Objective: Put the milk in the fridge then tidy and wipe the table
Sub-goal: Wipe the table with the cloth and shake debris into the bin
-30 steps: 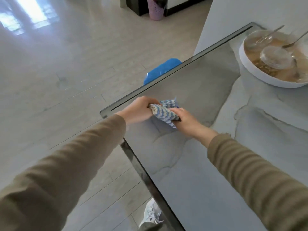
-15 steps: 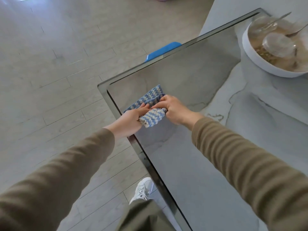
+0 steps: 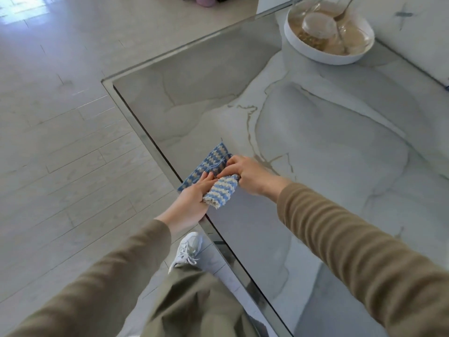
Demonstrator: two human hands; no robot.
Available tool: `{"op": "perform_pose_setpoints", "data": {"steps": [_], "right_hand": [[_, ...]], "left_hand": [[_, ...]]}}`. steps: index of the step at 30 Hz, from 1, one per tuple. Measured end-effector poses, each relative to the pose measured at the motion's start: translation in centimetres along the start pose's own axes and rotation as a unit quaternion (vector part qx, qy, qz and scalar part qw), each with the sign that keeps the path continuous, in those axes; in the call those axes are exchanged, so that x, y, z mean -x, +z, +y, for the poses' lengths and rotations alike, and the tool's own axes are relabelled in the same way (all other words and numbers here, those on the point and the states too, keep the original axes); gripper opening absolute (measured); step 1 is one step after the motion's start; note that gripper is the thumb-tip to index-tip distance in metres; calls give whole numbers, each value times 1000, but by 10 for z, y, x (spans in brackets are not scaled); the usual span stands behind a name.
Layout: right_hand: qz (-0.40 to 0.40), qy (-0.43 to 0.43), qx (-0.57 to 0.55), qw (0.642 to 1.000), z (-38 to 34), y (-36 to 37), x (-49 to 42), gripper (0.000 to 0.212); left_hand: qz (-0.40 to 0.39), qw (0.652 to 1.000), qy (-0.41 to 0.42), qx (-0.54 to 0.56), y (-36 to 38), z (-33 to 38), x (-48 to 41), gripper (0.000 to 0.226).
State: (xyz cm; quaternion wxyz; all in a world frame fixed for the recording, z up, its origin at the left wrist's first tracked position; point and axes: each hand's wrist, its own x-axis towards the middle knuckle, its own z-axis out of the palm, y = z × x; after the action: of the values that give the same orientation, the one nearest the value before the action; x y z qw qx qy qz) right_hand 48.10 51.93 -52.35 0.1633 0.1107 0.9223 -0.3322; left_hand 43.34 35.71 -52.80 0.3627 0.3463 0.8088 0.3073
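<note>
While both hands grip it, the one blue-and-white cloth sits at the table edge: left hand and right hand each closed on its rolled end. One white bowl sits well beyond the right hand.

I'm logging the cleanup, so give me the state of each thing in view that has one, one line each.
cloth: partly folded, lying at the table's near edge, held by both hands
left hand: grip closed on the cloth's folded end
right hand: grip closed on the cloth
table: not cleared, the bowl is on it
bowl: upright at the far end, holding glasses and cutlery
</note>
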Motion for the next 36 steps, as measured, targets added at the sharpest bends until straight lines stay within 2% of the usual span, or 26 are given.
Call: {"op": "perform_pose_setpoints", "data": {"steps": [4,9,14,17,19,22,25,29,33,36], "right_hand": [[-6,18,10,1000,23,9,49,23],[-9,64,15,998,55,7,109,22],[-18,127,28,991,78,1,151,21],[-38,176,55,982,87,-7,164,23],[14,188,3,982,83,-16,165,22],[116,169,-109,973,60,-24,151,26],[136,109,-150,973,25,-17,120,28],[101,59,-133,984,-10,14,67,31],[4,62,-46,997,-14,39,45,36],[-42,55,13,998,-7,39,55,35]], "left_hand": [[-18,1000,7,18,48,23,23,53],[-83,995,35,41,101,55,34,54],[-157,986,57,31,132,83,36,53],[-191,980,46,18,132,101,30,44],[-163,985,53,20,115,109,25,35],[-69,993,76,58,73,107,20,30],[17,996,73,50,29,86,21,37],[84,993,6,83,2,30,29,49],[36,984,-34,171,24,-5,50,52],[30,982,-23,184,62,1,70,57]]}}
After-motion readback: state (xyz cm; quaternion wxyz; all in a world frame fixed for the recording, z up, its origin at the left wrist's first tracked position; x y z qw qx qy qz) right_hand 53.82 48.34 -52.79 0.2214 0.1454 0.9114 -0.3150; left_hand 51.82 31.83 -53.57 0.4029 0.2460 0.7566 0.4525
